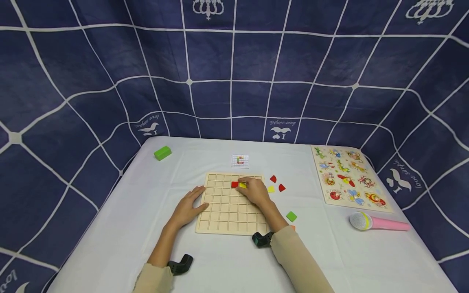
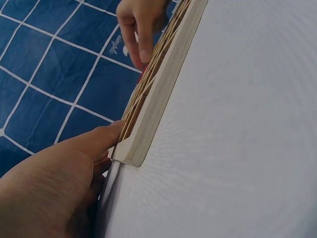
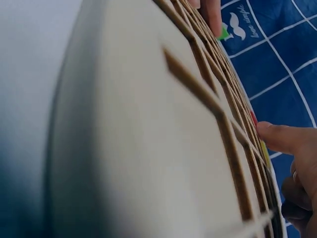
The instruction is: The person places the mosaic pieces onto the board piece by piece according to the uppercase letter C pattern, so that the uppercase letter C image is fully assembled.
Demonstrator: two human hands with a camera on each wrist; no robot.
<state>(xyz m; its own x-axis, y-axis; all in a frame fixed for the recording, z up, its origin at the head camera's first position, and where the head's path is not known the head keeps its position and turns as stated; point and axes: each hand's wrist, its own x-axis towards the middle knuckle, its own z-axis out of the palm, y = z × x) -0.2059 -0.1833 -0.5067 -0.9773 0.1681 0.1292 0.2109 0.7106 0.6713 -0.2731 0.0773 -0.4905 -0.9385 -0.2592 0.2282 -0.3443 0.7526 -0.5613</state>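
Note:
A wooden grid board (image 1: 223,215) lies on the table. My left hand (image 1: 187,209) rests at its left edge, fingers straight and spread. In the left wrist view the left thumb (image 2: 101,139) lies on the board's corner rim. Over the upper part of the grid, my right hand (image 1: 255,191) pinches a yellow tile (image 1: 242,185) between thumb and index finger, right at the grid's surface. A red tile (image 1: 234,184) sits in the grid just left of it. In the right wrist view the thumb (image 3: 277,136) is close beside the red and yellow tiles.
A printed pattern card (image 1: 240,161) lies behind the board. Right of it are red quarter-round pieces (image 1: 281,187), another yellow piece (image 1: 271,189) and a green tile (image 1: 291,216). Farther out lie an insect puzzle board (image 1: 348,179), a pink toy microphone (image 1: 381,223) and a green block (image 1: 163,153).

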